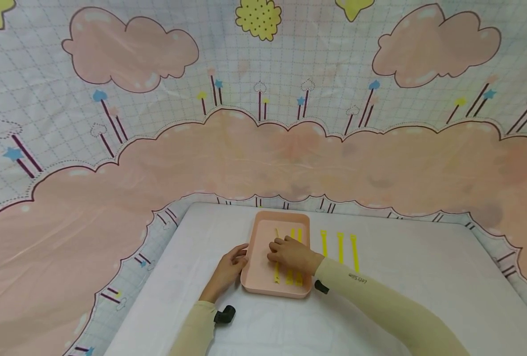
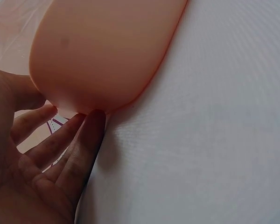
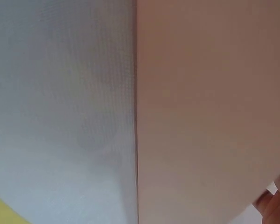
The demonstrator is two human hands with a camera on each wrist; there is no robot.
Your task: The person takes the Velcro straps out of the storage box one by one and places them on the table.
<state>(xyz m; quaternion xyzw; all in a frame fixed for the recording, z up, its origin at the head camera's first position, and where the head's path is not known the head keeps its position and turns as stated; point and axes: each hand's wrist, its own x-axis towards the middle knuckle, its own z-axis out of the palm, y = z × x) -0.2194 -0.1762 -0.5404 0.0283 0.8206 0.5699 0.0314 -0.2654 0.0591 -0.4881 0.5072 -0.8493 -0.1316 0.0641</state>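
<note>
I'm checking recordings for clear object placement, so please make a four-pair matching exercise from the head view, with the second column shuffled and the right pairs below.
Column one:
1. left grip
2. right grip
3. tray
4. three rightmost yellow strips

Column two:
A. peach-coloured, with a raised rim
B. on the white table, outside the tray
C. over the tray's interior
D. at the tray's left side

Right pairs: 1-D, 2-C, 3-A, 4-B

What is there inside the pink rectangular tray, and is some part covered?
Inside the pink rectangular tray, three long, thin yellow strips are visible. The right hand reaches over them, so their middle parts and the tray floor beneath it cannot be seen.
</note>
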